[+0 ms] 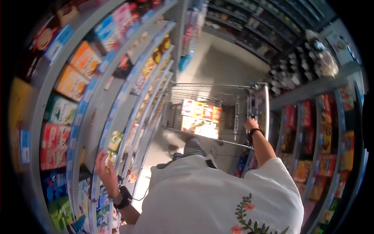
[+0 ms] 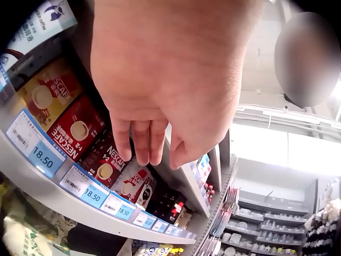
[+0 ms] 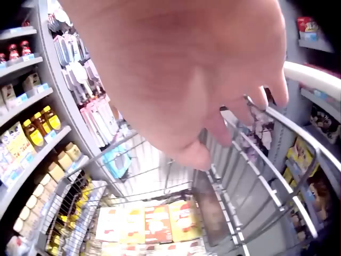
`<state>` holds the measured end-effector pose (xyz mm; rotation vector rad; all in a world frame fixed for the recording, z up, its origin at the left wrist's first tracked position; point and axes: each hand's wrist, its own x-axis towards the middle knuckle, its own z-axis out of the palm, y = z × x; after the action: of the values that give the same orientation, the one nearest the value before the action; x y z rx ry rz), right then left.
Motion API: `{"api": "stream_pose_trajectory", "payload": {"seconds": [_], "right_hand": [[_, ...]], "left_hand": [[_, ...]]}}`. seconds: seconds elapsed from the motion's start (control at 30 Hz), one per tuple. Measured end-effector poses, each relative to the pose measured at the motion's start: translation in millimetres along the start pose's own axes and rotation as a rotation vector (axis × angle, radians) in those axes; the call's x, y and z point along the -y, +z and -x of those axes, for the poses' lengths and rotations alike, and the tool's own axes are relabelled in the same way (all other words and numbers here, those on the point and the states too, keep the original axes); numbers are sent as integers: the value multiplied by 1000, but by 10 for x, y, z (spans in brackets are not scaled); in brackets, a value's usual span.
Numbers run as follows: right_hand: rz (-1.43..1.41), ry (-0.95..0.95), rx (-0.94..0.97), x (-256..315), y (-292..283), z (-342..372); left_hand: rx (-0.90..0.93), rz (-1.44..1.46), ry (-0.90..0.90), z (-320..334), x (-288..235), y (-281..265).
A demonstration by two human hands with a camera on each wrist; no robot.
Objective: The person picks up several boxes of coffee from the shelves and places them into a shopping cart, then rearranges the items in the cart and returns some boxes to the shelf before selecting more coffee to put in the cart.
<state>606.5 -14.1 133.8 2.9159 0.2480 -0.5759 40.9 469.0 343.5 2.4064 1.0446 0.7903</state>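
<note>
My left hand is raised at the left shelf, beside small green and yellow packets. In the left wrist view its fingers hang loosely downward in front of red and brown Nescafe coffee boxes, and nothing shows held in them. At the cart's handle end, my right hand grips the metal wire of the shopping cart, fingers curled over it in the right wrist view. Inside the cart lie several red, yellow and white boxes.
Packed shelves line the left, with price tags along their edges. To the right stands another shelf of red and yellow packages. The aisle floor runs beyond the cart to a far shelf.
</note>
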Motion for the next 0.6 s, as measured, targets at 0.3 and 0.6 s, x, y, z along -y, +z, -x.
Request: {"api": "stream_pose_trajectory", "payload": {"seconds": [0.3,0.6], "right_hand": [[-423,-914,307,2533,-926,295],[-1278,-1608,6,4949,-2820,2189]], "left_hand": [[-336,-96,2,-149,-198,-423],[-802,104,-10,-282,-409,-907]]}}
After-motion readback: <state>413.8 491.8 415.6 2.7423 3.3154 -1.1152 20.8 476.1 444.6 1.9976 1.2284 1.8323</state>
